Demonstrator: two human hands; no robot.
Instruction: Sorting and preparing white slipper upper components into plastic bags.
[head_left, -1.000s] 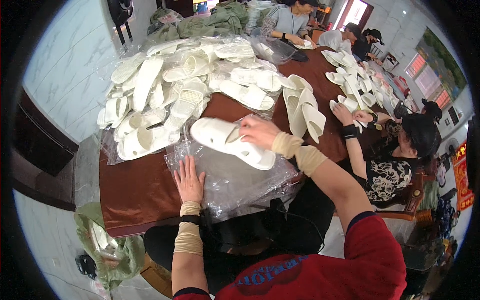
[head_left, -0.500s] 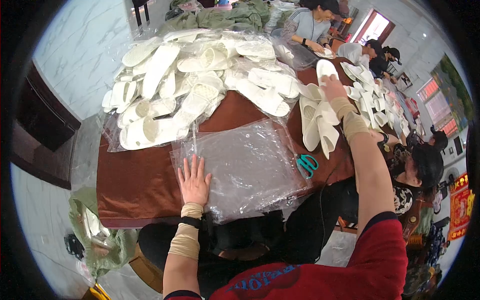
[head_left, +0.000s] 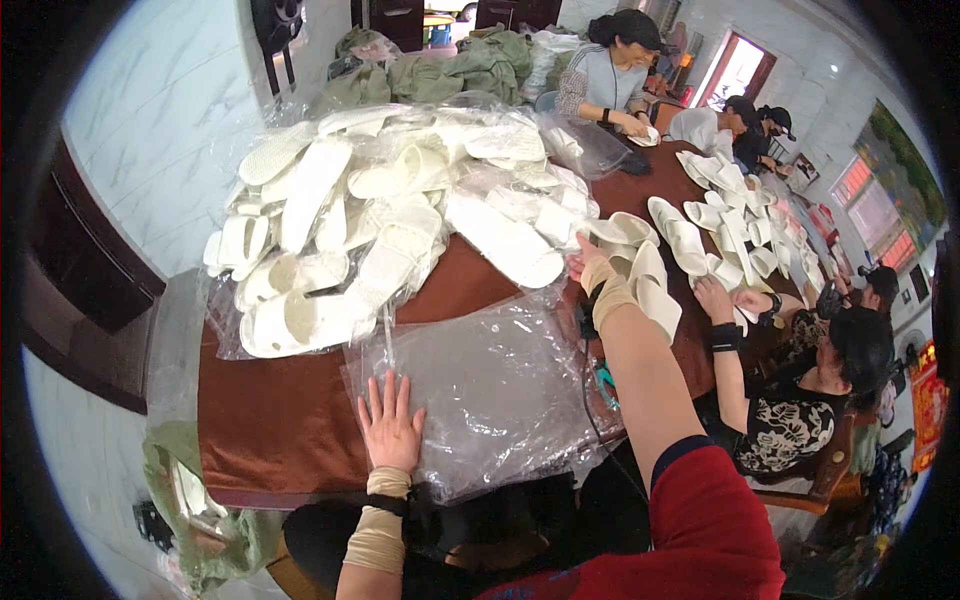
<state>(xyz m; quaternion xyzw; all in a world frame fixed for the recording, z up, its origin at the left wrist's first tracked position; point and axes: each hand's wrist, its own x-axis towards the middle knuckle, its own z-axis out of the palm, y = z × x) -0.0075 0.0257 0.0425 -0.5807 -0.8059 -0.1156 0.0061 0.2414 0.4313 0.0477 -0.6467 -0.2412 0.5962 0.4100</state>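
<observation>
My left hand (head_left: 391, 428) lies flat with its fingers spread on the left edge of a stack of clear plastic bags (head_left: 490, 385) on the brown-covered table. Reaching across the bags, my right hand (head_left: 584, 262) has its fingers apart, with nothing plainly in them. It is beside a white slipper (head_left: 505, 240) lying sole up at the pile's right edge. Just to the right of that hand lie loose white slippers (head_left: 650, 290), partly hidden by my forearm. Turquoise-handled scissors (head_left: 605, 385) show in part beyond my right forearm.
A large heap of bagged white slippers (head_left: 340, 205) covers the table's far left. More loose slippers (head_left: 735, 220) lie along the right. A co-worker's hands (head_left: 725, 300) work close to my right arm; another person (head_left: 615, 80) sits at the far side. A dark cord (head_left: 588, 380) hangs over the bags.
My right hand has left the slipper at the far right and moved left and nearer, toward the heap. My left hand stays on the bags. The view has tilted up.
</observation>
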